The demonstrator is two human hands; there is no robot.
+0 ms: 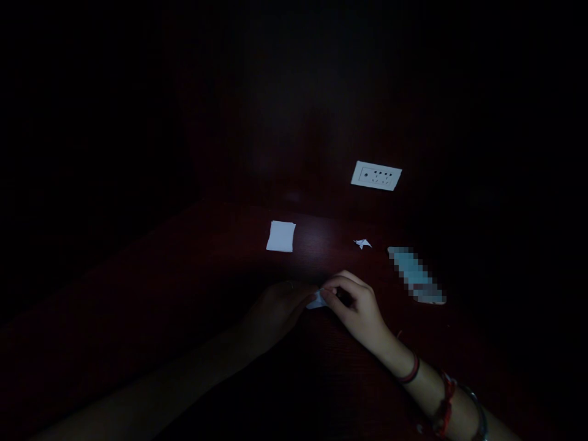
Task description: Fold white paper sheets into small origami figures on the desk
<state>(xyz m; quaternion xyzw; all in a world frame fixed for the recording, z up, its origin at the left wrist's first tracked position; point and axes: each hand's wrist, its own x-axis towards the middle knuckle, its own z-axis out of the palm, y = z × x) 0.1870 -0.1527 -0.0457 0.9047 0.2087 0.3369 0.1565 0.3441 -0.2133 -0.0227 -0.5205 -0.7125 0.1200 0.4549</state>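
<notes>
A small folded piece of white paper [315, 302] is between my two hands, just above or on the dark red table. My right hand [356, 303] pinches its right side between thumb and forefinger. From the left, my left hand [280, 309] grips the paper's other edge with its fingertips; this hand lies in shadow. Part of the paper is hidden behind the fingers. Beyond my hands lies a stack of white paper sheets [281, 236]. A small folded white paper figure [362, 244] rests to the right of the stack.
A phone [416, 275], its screen blurred out, lies on the table [229, 245] right of my right hand. A white socket panel [376, 176] is set in the upright surface behind. The surroundings are very dark.
</notes>
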